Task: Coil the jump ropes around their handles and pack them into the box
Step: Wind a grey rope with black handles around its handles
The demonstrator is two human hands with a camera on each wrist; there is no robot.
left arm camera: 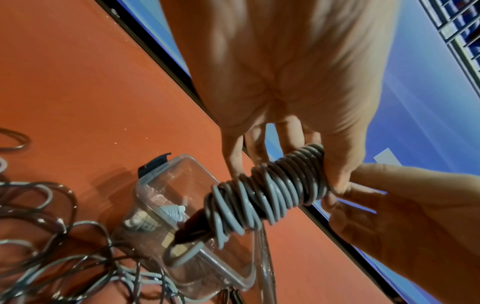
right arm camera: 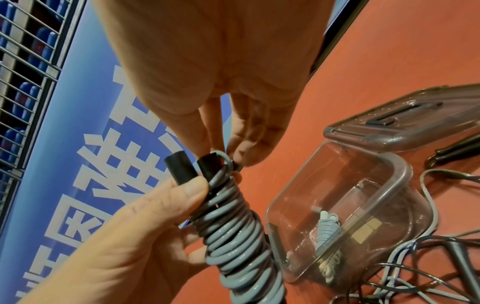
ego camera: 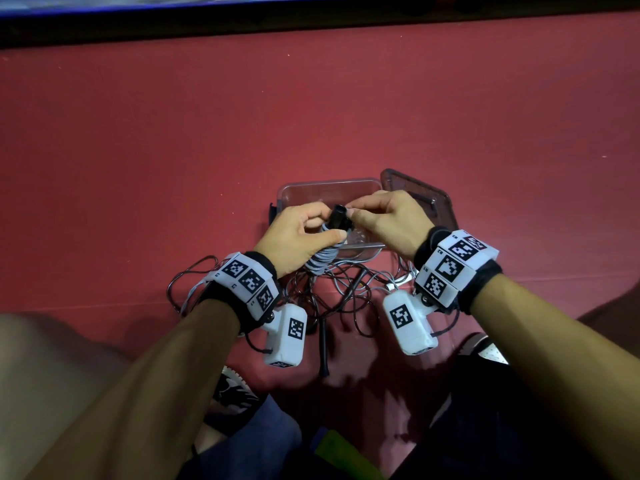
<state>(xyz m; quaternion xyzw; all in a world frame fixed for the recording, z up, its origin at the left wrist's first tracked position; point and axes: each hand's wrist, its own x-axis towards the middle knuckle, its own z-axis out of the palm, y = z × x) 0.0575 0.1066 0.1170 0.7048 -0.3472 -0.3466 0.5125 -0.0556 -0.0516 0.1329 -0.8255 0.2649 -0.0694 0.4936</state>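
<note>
Grey jump rope wound in tight turns around two black handles, held at frame centre above the clear box; the left hand is curled around the coil, while the right hand pinches the rope's last loop at the handle tops. The box, lower right in the right wrist view, holds one coiled light rope. Its lid lies beside it, with loose ropes tangled on the red floor below.

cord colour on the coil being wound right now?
Grey cord wound over black handles; clearest in the right wrist view.
</note>
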